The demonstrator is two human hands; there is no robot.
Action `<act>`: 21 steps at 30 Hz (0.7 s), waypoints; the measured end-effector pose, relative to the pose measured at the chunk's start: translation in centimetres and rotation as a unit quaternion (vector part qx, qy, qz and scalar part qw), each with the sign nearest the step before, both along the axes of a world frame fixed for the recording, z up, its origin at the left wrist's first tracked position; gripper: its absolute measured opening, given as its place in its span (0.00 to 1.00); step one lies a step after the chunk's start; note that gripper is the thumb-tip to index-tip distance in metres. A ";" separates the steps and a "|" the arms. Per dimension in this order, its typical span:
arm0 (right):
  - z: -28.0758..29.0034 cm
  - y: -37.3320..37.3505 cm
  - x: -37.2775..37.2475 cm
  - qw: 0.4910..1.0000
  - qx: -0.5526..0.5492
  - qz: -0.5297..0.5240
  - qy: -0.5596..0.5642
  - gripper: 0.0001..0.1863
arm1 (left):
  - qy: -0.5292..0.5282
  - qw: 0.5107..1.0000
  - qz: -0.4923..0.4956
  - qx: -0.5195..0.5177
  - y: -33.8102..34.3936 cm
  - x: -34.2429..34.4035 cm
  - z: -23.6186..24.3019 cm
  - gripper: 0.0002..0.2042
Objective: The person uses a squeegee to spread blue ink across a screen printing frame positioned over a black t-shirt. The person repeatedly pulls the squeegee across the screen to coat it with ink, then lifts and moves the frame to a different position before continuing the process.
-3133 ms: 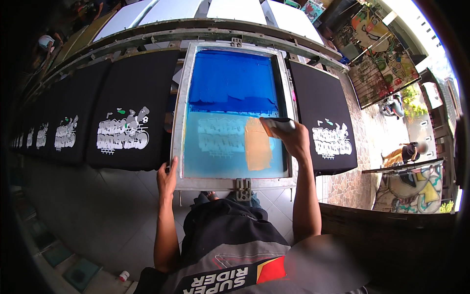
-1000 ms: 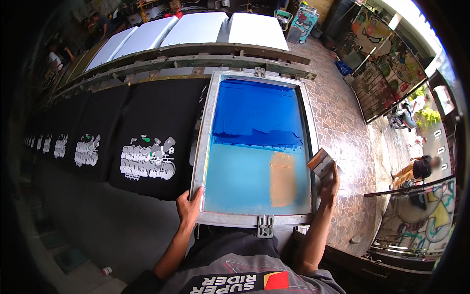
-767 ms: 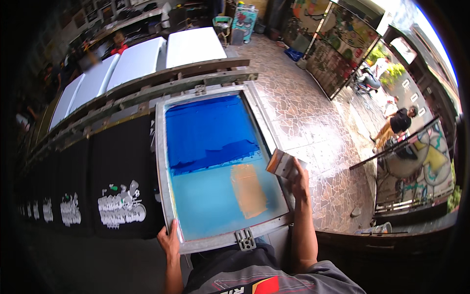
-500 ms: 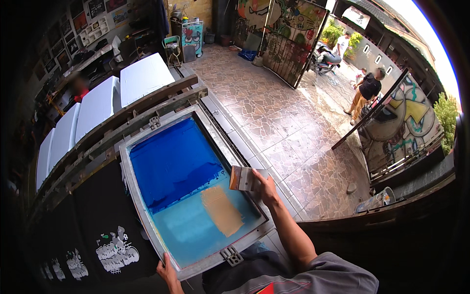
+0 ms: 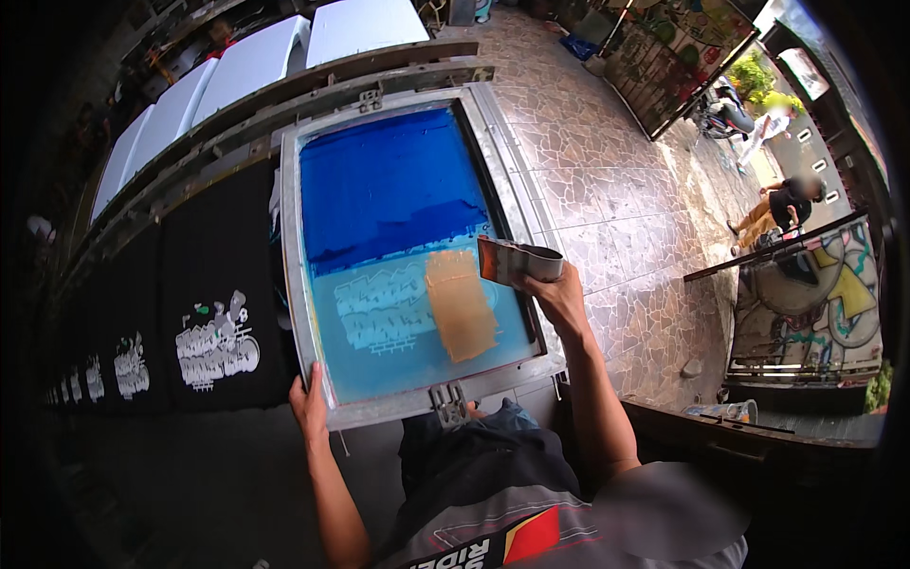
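Inside right grip (image 5: 559,296): squeegee (image 5: 512,260); at left grip (image 5: 308,406): screen frame (image 5: 389,409).

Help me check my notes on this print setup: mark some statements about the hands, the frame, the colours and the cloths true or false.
1. The left hand touches the left side of the frame. True.
2. The right hand is empty. False: it holds a scraper.
3. A deep blue area fills the far part inside the frame. True.
4. The orange patch lies within the deep blue area. False: it lies on the pale blue part.
5. The nearest cloth left of the frame is black. True.
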State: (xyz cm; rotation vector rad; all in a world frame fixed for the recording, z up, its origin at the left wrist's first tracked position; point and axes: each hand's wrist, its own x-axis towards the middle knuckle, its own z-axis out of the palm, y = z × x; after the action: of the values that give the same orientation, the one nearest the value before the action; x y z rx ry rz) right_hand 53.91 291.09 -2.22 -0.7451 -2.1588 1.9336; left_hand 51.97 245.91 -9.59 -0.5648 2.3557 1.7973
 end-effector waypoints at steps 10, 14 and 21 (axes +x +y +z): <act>1.2 -6.2 -5.3 0.815 0.524 0.233 0.085 0.11 | -0.037 0.999 0.030 -0.013 0.6 0.0 1.6 0.22; -2.0 -8.4 -5.0 0.785 0.577 0.189 0.127 0.05 | -0.037 0.999 0.027 -0.008 0.7 0.0 1.6 0.21; -3.8 -9.6 1.8 0.785 0.568 0.199 0.145 0.12 | -0.023 0.999 0.032 -0.037 0.4 -0.4 1.0 0.20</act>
State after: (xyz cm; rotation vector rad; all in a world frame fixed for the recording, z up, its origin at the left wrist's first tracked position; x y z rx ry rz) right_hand 55.68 281.53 -5.97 0.2396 -2.7461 0.4208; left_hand 51.59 246.32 -8.59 -0.6904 2.4085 1.7097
